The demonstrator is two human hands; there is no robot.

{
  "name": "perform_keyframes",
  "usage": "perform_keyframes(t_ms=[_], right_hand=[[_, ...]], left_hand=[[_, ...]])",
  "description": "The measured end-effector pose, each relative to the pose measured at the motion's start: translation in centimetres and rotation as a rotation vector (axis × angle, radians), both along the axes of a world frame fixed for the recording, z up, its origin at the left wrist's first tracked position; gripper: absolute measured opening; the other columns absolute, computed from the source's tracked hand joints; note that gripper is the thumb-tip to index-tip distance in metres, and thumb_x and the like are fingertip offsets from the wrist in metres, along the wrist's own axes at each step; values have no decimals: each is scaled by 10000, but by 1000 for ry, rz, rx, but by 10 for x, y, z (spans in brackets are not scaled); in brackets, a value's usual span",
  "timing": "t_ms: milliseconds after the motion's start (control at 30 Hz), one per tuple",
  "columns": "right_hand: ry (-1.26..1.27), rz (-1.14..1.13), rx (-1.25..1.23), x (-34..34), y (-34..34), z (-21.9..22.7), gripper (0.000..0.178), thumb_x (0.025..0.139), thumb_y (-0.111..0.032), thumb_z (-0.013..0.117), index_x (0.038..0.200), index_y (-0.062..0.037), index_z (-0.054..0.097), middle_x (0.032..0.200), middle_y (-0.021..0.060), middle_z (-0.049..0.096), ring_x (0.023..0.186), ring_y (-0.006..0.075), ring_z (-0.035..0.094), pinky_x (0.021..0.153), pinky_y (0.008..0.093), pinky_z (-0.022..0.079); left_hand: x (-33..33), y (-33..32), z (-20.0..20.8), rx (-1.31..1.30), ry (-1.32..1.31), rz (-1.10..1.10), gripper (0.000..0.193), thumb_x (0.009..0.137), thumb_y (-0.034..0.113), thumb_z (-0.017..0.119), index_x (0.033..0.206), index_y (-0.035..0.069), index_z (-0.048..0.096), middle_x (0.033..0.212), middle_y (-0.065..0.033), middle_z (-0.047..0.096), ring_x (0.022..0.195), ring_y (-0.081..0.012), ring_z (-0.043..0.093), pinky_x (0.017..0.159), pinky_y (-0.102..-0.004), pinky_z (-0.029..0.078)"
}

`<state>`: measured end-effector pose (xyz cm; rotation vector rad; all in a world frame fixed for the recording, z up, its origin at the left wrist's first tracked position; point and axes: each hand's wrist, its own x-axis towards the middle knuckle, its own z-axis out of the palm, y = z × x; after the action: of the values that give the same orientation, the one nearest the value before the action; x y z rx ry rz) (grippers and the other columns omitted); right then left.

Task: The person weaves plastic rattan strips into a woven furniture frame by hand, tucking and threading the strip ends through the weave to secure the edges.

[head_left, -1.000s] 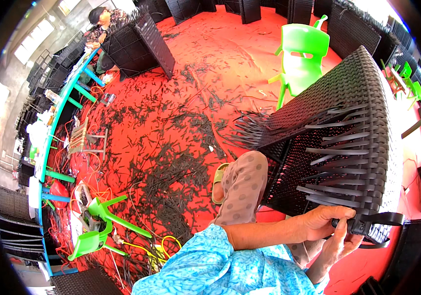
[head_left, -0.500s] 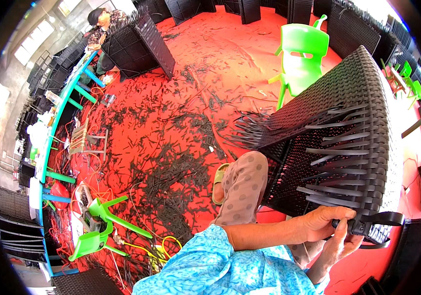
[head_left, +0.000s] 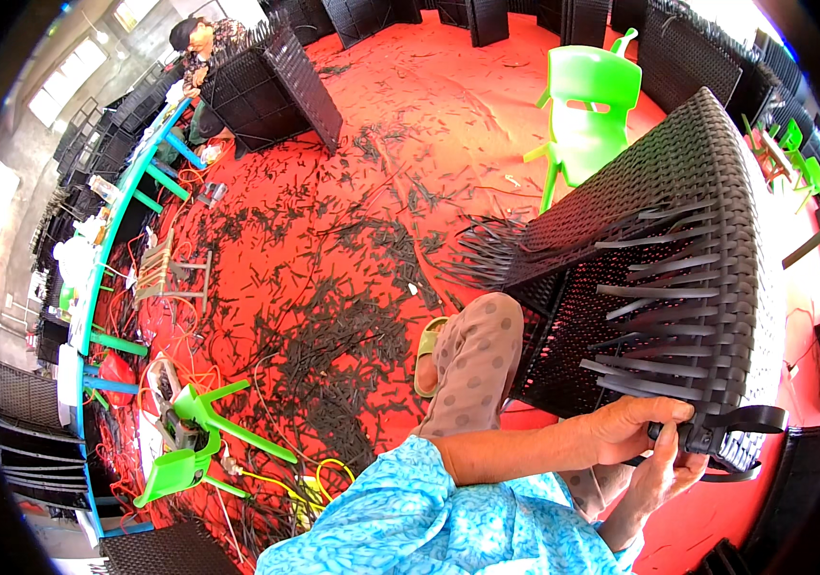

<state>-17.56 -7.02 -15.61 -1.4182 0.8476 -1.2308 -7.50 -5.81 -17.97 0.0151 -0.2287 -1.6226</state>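
Observation:
On my right stands a black woven wicker furniture piece (head_left: pixel 621 182), with loose flat strip ends sticking out along its side. My left hand (head_left: pixel 628 428) reaches across to its near corner, thumb and fingers pinched on a black strip (head_left: pixel 757 419) that loops out beyond the corner. Just below it, my right hand (head_left: pixel 657 489) is also closed at this corner, its thumb and fingers around the dark strip material. The fingers partly hide what lies between the two hands.
Cut black strips (head_left: pixel 343 335) litter the red floor covering (head_left: pixel 467 105). A green chair (head_left: pixel 592 115) stands beyond the wicker piece; an overturned green chair (head_left: pixel 194 441) lies left near yellow cable (head_left: pixel 281 484). A person (head_left: pixel 204 48) is by a long blue-green bench (head_left: pixel 113 225) and another wicker piece (head_left: pixel 257 96).
My hands stay at the same corner with hardly any shift. At the far left, the other person's arm and body have moved slightly.

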Motion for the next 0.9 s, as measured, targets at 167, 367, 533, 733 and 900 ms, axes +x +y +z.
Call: perform_keyframes(t_ms=[167,367,533,733,900], right_hand=[[-122,81,-56,-2,-2,-7,245,836,-27,651,1076,12,619,995,75,657,890,111,588,820,263,437],[-92,117,-71,-5,-5,-8,299,825,-27,651,1117,9,598,1063,94,641,971,154,581,891,308,428],[-99,80,-82,-4,-7,-11,325,815,-13,645,1135,-3,589,1089,92,631,988,159,573,906,321,420],[-114,31,-48,-3,-8,-18,446,777,-91,713,1181,25,563,1129,118,611,996,178,572,891,328,444],[-149,35,-67,-1,-6,-20,335,820,-27,647,1146,-7,572,1082,91,623,998,156,558,914,337,409]], left_hand=[[3,2,2,-13,-32,-32,345,809,267,714,1079,70,631,1015,-29,641,961,-163,565,889,-376,440],[6,1,4,-10,-83,-68,373,845,351,669,1081,65,630,1012,-36,639,961,-171,558,867,-379,436],[6,3,8,20,-88,-62,383,860,367,654,1069,48,630,1009,-41,640,958,-168,559,872,-372,434],[10,4,11,2,-104,-85,392,864,378,653,1068,44,631,1013,-40,639,970,-161,558,884,-361,428],[11,4,10,-30,-99,-101,377,874,366,646,1071,46,634,1023,-39,640,987,-160,548,902,-350,412]])
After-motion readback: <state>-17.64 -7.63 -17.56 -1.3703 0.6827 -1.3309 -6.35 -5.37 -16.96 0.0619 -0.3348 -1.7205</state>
